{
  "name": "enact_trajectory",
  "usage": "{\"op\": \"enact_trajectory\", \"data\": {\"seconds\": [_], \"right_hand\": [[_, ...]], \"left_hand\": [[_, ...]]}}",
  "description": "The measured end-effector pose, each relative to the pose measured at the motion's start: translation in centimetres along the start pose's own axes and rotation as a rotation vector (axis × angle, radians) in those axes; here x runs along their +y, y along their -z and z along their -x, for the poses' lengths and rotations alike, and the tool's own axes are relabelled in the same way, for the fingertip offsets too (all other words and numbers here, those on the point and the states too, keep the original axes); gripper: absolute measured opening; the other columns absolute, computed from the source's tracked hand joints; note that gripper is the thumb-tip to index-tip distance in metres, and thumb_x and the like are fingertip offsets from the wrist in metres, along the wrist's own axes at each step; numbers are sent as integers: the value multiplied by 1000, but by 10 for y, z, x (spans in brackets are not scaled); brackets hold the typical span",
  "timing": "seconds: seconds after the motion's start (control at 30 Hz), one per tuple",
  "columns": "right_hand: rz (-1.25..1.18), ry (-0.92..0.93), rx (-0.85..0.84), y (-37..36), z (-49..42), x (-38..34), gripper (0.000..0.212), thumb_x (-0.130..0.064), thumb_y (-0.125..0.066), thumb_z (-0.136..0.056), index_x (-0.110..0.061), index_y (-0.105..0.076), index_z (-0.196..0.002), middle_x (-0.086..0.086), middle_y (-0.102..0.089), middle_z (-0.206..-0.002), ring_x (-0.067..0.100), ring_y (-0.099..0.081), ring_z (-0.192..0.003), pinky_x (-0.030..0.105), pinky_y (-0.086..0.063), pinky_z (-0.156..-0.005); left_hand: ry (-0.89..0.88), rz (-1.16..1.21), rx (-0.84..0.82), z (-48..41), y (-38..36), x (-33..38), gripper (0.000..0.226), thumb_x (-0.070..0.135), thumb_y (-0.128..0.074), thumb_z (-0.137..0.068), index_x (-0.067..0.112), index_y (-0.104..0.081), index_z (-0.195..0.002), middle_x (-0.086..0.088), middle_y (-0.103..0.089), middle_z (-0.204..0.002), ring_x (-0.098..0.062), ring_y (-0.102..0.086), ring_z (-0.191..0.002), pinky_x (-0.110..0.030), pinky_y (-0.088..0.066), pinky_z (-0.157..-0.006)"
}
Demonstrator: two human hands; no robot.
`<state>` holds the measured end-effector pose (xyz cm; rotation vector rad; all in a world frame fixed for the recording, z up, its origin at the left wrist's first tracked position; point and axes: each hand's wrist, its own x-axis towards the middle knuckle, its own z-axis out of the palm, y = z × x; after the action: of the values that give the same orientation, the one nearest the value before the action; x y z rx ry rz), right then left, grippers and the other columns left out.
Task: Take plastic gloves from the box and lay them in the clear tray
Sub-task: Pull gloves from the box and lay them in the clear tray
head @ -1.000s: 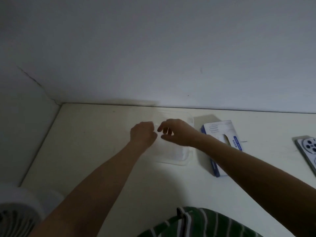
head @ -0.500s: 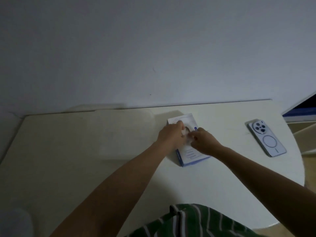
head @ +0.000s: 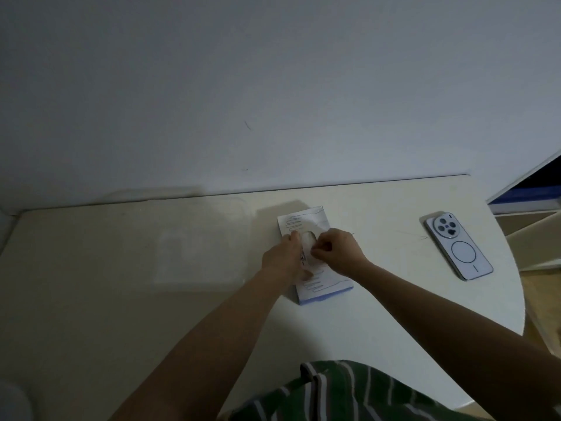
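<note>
A white and blue glove box (head: 324, 288) with hand outlines printed on top lies flat on the table. My left hand (head: 283, 259) rests on the box's left side, beside the oval opening. My right hand (head: 337, 253) is over the opening, its fingertips pinching the thin plastic glove (head: 308, 240) that pokes out of it. The clear tray (head: 200, 238) sits to the left of the box, faint against the table, with pale plastic lying in it.
A white phone (head: 458, 246) lies face down at the right, near the table's rounded edge. The wall runs along the back of the table. A white round object (head: 12, 402) shows at the bottom left corner.
Both hands left the clear tray and moved right to the glove box. My right hand's fingers now pinch the glove at the opening. The view swung right.
</note>
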<state>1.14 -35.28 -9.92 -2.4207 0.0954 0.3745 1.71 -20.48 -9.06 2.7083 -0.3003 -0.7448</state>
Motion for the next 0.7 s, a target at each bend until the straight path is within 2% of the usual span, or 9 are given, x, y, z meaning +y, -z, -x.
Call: {"op": "enact_trajectory", "data": {"seconds": [0.17, 0.23, 0.3, 0.33, 0.43, 0.47, 0.53, 0.6, 0.7], "right_hand": [[-336, 86, 104, 9, 0, -10, 6, -18, -67, -89, -12, -67, -88, 1, -65, -89, 8, -60, -79, 11, -46, -69], [-570, 50, 198, 16, -4, -19, 8, -18, -62, -92, -11, -66, -91, 4, -67, -89, 15, -62, -83, 22, -52, -77], [-680, -3, 241, 22, -8, -24, 9, -20, -59, -93, -12, -62, -96, 6, -65, -93, 20, -62, -87, 31, -54, -80], [-682, -24, 222, 25, -9, -25, 15, -23, -60, -93, -12, -59, -103, 6, -63, -98, 20, -62, -91, 33, -54, -81], [-619, -123, 31, 23, -4, -21, 57, -33, -73, -84, -14, -42, -128, 0, -55, -112, 20, -60, -100, 30, -55, -78], [-559, -143, -10, 20, -2, -19, 59, -31, -75, -82, -13, -43, -128, 0, -56, -110, 20, -60, -98, 30, -55, -77], [-470, -131, 28, 17, 0, -16, 32, -19, -71, -87, -8, -55, -113, 5, -65, -99, 21, -64, -88, 34, -56, -76], [-561, -90, 123, 23, 0, -19, 9, -9, -58, -92, -2, -64, -94, 10, -68, -83, 20, -64, -74, 33, -55, -71], [-820, -47, 230, 44, 1, -31, 20, -11, -51, -96, 0, -60, -82, 7, -59, -68, 16, -55, -64, 26, -48, -64]], "left_hand": [[-6, -31, -8, -2, 3, 2, 86, 38, -78, -75, 12, -26, -139, -5, -48, -129, -25, -58, -110, -38, -50, -86], [-6, -23, 1, -1, 2, 1, 89, 38, -79, -75, 13, -24, -140, -4, -48, -129, -23, -58, -110, -36, -51, -86], [-11, -2, 6, 0, 1, 0, 87, 38, -80, -74, 14, -26, -138, -3, -49, -129, -21, -60, -108, -35, -52, -86], [-11, 6, 6, 1, 1, -1, 87, 38, -80, -74, 14, -25, -138, -3, -49, -129, -21, -60, -108, -35, -52, -86], [-24, 25, 14, 1, 0, -1, 87, 37, -79, -75, 13, -25, -139, -4, -47, -130, -22, -59, -109, -36, -52, -86], [-19, 31, 14, 1, 0, -2, 86, 37, -79, -75, 13, -26, -138, -5, -47, -131, -22, -59, -109, -36, -52, -86], [-23, 20, 0, 0, -1, -2, 87, 38, -78, -76, 12, -24, -140, -5, -46, -133, -23, -58, -110, -37, -52, -87], [-22, 4, -6, 0, -2, -4, 87, 39, -77, -77, 12, -25, -140, -5, -44, -134, -24, -57, -112, -38, -51, -89], [-39, -9, -20, -2, 0, -6, 84, 41, -77, -77, 11, -28, -138, -6, -43, -135, -24, -55, -115, -38, -49, -92]]}}
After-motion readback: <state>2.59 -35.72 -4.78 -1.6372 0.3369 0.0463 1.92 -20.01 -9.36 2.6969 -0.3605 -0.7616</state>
